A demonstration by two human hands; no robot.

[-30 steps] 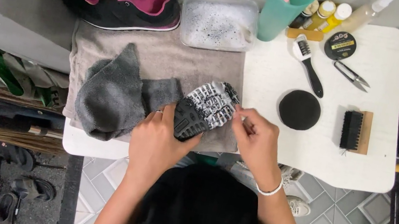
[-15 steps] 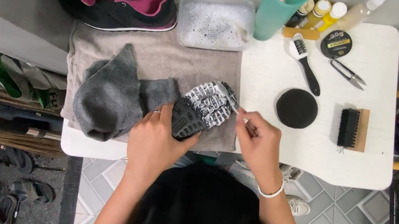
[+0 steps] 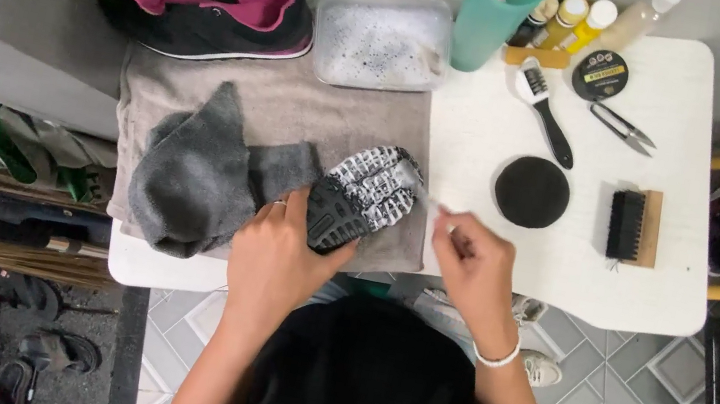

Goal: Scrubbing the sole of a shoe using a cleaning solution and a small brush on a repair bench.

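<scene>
Shoe sole-up on the towel, both your hands on the job.

Your left hand [image 3: 277,252] grips the upturned shoe [image 3: 359,197] on the grey towel [image 3: 298,107]; your right hand's [image 3: 472,266] fingers pinch a thin white tool [image 3: 432,203] beside the sole.

On the white square table [image 3: 565,268], a beige towel [image 3: 298,107] covers the left half. A black shoe with pink lining [image 3: 208,3] stands at the towel's far edge, with a clear plastic tub [image 3: 378,43] just to its right. A grey cloth [image 3: 198,169] lies on the towel's near left part; right of it an upturned shoe with a black-and-white sole [image 3: 361,197] rests on the towel, between the left hand [image 3: 276,256] and right hand [image 3: 473,261]. On the bare right half, a round black sponge [image 3: 531,192] lies left of a wooden brush with black bristles [image 3: 632,225].
</scene>
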